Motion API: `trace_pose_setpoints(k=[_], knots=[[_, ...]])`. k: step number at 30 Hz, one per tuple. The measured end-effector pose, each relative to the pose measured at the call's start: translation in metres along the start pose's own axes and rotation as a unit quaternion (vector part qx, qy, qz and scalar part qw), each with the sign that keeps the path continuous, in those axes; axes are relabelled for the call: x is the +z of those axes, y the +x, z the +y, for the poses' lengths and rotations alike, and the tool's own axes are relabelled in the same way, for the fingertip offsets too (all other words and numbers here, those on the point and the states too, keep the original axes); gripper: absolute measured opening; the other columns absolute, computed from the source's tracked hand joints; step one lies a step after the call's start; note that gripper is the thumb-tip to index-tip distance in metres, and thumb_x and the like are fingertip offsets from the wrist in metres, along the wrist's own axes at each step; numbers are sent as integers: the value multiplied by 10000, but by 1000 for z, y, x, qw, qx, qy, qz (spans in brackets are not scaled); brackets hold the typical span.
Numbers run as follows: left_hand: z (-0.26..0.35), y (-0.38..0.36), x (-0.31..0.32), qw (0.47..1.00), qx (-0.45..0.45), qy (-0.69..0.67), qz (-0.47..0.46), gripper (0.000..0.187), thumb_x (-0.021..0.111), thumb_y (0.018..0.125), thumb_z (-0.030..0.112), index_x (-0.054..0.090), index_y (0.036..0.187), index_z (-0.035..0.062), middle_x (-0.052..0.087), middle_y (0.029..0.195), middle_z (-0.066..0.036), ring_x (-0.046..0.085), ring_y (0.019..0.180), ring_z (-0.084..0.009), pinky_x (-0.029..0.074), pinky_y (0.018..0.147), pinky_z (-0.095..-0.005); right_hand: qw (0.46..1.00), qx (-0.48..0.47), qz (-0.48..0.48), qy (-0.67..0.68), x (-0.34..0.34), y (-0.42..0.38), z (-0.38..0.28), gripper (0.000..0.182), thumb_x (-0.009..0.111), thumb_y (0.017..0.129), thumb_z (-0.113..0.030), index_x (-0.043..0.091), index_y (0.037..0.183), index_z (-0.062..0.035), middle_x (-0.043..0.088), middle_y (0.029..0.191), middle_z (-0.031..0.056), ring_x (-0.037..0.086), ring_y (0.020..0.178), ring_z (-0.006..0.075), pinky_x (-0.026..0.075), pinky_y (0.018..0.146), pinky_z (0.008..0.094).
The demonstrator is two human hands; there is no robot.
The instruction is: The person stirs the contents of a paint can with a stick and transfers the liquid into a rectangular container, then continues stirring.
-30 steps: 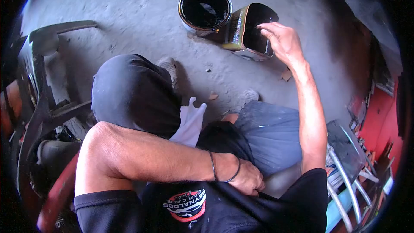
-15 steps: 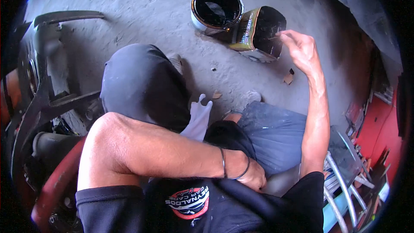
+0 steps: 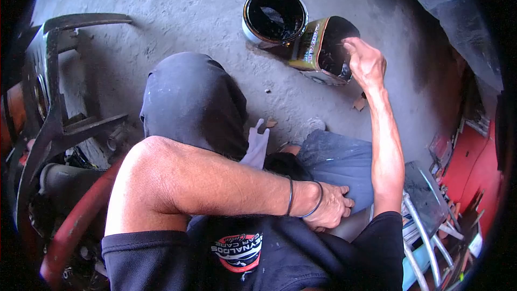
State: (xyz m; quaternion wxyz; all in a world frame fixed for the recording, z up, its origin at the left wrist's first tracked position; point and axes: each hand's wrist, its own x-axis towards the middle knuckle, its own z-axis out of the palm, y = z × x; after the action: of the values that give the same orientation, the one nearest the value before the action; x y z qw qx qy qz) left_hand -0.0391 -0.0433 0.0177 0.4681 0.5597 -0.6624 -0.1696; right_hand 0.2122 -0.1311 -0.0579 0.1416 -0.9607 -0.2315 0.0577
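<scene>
Head view. The square tin [image 3: 323,49] stands on the concrete floor [image 3: 161,16], tilted toward the person so that its cut-open mouth faces up and within arm's reach. Touching its far-left side is the round paint can [image 3: 274,15], lid off, its dark contents exposed; the two vessels sit together, apparently so one reach serves both. The right hand [image 3: 367,63] hangs over the near-right rim of the square tin, fingers curled downward into its mouth; whether they pinch anything cannot be told. Nearer than the tin, the left hand [image 3: 329,208] lies across the body, fingers loosely spread and pressed flat on the blue-grey cloth [image 3: 339,164] over the lap, grasping nothing, seemingly as a brace. A raised knee [image 3: 194,102] in dark fabric stands left of and nearer than the tin.
</scene>
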Motion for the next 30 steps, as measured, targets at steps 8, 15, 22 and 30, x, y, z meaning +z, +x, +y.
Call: trace_pose_setpoints(k=[8,15,22,30], knots=[[-1,-3,-2,998,-12,64,13,341,783,822,345,836,1088,137,685,1389,-86,467,1503,-329,376,1207,-664,998,-57,37,6,9,6,6,159,706,1017,-228,789,1127,-149,801,1081,72,773,1022,302,608,856,388],[-2,3,4,994,-44,86,-60,254,725,885,283,840,1094,197,687,1370,34,452,1505,-214,455,1111,-609,995,-82,-44,38,-6,8,4,200,661,1029,-229,800,1106,-108,791,1040,130,768,959,326,593,845,417],[-4,6,14,991,-55,114,-35,274,738,863,266,839,1102,179,706,1328,48,468,1488,-178,490,1027,-567,989,-1,-109,99,-2,-9,-5,220,671,1021,-231,808,1119,-90,804,986,137,781,899,281,585,829,384],[-6,12,-2,990,-62,106,-68,293,729,867,238,829,1118,124,731,1293,17,562,1393,-163,499,1014,-544,996,-26,-8,87,7,-10,-4,197,691,1021,-229,816,1126,-119,813,1055,97,786,940,267,589,833,367]])
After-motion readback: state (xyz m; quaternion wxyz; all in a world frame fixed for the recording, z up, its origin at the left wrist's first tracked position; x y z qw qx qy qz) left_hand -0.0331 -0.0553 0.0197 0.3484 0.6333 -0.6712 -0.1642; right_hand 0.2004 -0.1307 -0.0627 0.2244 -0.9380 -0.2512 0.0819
